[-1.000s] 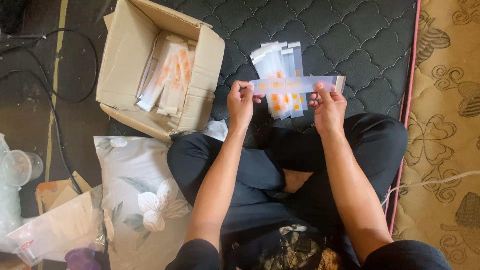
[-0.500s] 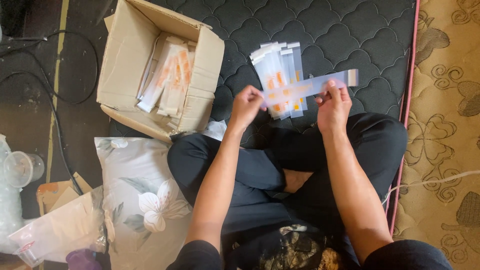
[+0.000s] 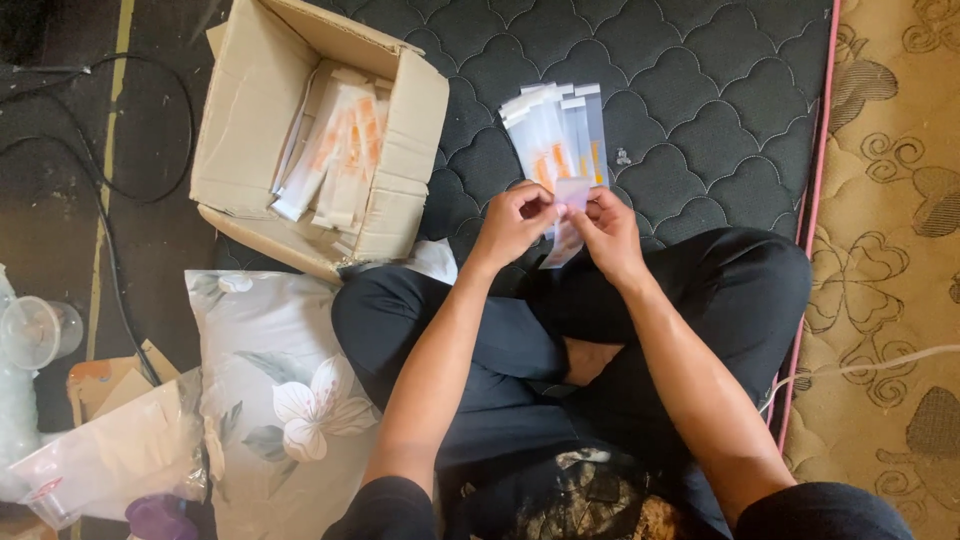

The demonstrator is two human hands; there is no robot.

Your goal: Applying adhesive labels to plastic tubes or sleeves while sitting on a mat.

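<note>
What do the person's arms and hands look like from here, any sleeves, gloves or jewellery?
Both forearms are bare to above the elbow, ending in short black sleeves at the bottom edge. The left hand and right hand wear no gloves; no rings, watch or bands show from this view.

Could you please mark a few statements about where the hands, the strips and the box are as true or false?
1. Both the left hand and the right hand hold one clear strip. True.
2. The cardboard box is closed. False: its flaps are open, with packets inside.
3. A pile of strips lies on the dark mattress beyond the hands. True.
4. The floral pillow lies inside the box. False: it lies beside the person's left knee.
</note>
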